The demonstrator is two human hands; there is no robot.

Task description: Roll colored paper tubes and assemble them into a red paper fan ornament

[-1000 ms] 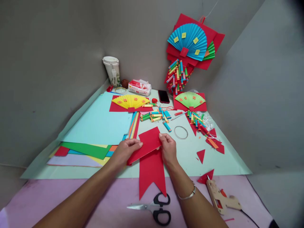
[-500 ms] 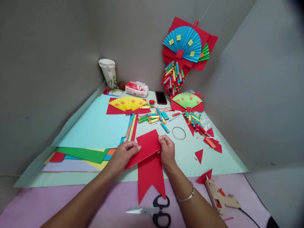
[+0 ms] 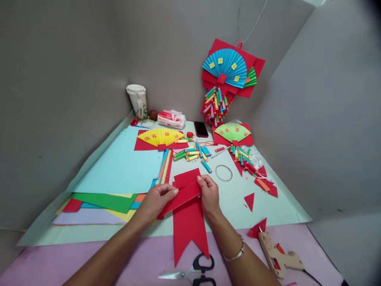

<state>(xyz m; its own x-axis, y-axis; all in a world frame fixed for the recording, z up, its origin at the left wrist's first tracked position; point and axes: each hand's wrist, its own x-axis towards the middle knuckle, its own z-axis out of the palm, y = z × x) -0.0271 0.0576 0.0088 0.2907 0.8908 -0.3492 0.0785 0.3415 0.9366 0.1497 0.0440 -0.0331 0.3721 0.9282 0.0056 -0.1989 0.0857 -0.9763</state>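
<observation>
Between both hands a folded red paper piece [image 3: 185, 196] is held at a slant. My left hand [image 3: 162, 198] pinches its left end between thumb and fingers. At its right end my right hand [image 3: 209, 192] grips the edge, thumb on top. Beneath it lies a long red paper strip [image 3: 190, 226] with a V-notched lower end; its upper part shows above the held piece. Black-handled scissors [image 3: 190, 273] lie open below the notch. A yellow paper fan on red card [image 3: 160, 137] rests beyond my left hand, near small coloured paper rolls [image 3: 193, 154].
Coloured sheets [image 3: 119, 163] are stacked at left. A glue gun [image 3: 278, 254] and red scraps [image 3: 249, 201] lie at right, with a green fan [image 3: 232, 133] behind. A cup [image 3: 137, 102], tissue pack [image 3: 171, 119], phone [image 3: 201, 129] and hanging blue-fan decoration [image 3: 226, 69] are at the back.
The held red piece has tilted and now looks narrower, showing the red paper's upper part behind it. Both hands still grip it. The camera view has shifted slightly upward.
</observation>
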